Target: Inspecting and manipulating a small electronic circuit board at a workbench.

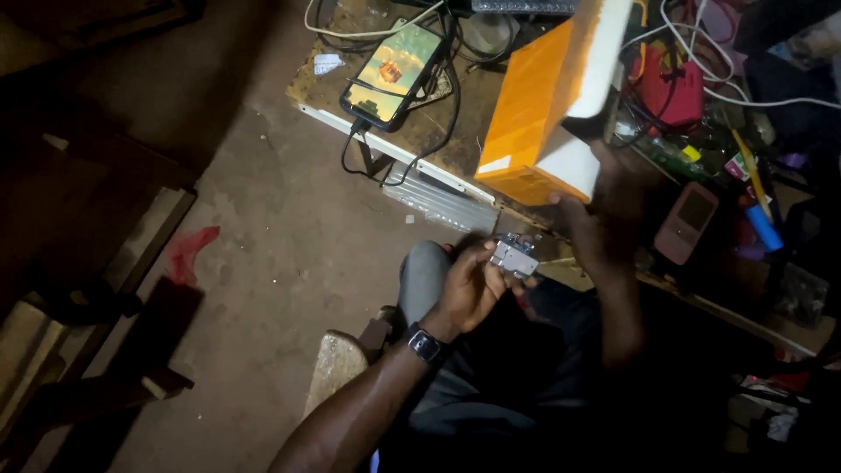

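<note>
Orange box clamped in your right hand, fingers mostly in shadow; left hand grip closed on small metal part.

The small part in the left hand looks like dull grey metal. The box in the right hand is matt orange-and-white cardboard. Beyond them, the wooden worktop looks rough and worn; the phone screen is glossy.
</note>
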